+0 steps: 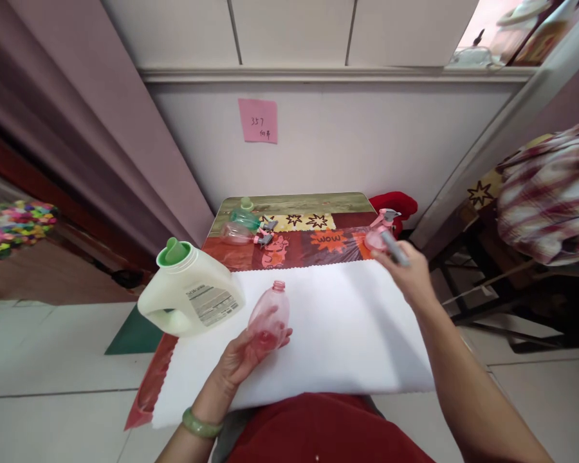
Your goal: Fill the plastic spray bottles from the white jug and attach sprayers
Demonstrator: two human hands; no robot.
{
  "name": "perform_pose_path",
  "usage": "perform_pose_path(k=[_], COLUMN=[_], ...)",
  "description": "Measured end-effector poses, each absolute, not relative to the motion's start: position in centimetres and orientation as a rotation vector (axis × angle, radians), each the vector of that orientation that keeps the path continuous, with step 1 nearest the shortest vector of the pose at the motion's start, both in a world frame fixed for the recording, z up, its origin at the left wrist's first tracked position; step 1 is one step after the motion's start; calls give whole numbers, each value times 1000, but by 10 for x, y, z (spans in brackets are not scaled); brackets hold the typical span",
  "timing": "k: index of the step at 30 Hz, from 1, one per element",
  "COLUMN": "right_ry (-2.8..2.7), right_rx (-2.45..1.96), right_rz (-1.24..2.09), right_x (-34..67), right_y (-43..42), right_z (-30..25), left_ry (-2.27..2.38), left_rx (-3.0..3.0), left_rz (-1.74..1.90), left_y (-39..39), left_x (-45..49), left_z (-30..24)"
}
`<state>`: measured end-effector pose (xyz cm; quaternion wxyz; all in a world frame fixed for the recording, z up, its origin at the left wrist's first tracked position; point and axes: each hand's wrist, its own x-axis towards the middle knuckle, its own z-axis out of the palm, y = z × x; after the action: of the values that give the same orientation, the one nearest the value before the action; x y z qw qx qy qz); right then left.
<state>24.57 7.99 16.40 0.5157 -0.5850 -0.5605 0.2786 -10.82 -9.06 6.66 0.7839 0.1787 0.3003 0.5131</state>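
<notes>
My left hand [248,354] is wrapped round the lower part of a see-through pink bottle [276,305], which tilts slightly with its threaded neck uncapped. Over the far right of the table, my right hand [410,273] grips a grey stick-like piece [395,249], its exact kind blurred. Just behind that hand is a pink spray bottle [376,239] with a pink and grey trigger head. To the left of the pink bottle stands a large cream jug [174,286] with a green cap and a moulded handle.
At the table's back left lie a green bottle [245,220] and a clear pinkish bottle [236,233], with grey and pink trigger heads beside them. A white sheet [338,321] covers the table's front. A wall with a pink note [258,121] rises behind; plaid cloth [550,193] hangs right.
</notes>
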Motion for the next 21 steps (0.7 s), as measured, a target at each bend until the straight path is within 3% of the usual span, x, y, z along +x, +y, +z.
perform_pose_path(k=[4,6,11,21], right_ry=[-1751,-1826,-1932,-1935], right_rx=[-1967,-2075,-2025,-1773], right_rz=[603,416,-13,13], right_x=[263,271,296,334], right_y=[71,69,72,51], right_z=[112,95,58,6], left_ry=[900,980,1096,1694], left_rx=[488,550,767,1368], left_rz=[1219,1226,1315,1325], left_y=[-75,-63,-21,41], left_x=[-102,-96,-72,-42], left_z=[73,76,73,28])
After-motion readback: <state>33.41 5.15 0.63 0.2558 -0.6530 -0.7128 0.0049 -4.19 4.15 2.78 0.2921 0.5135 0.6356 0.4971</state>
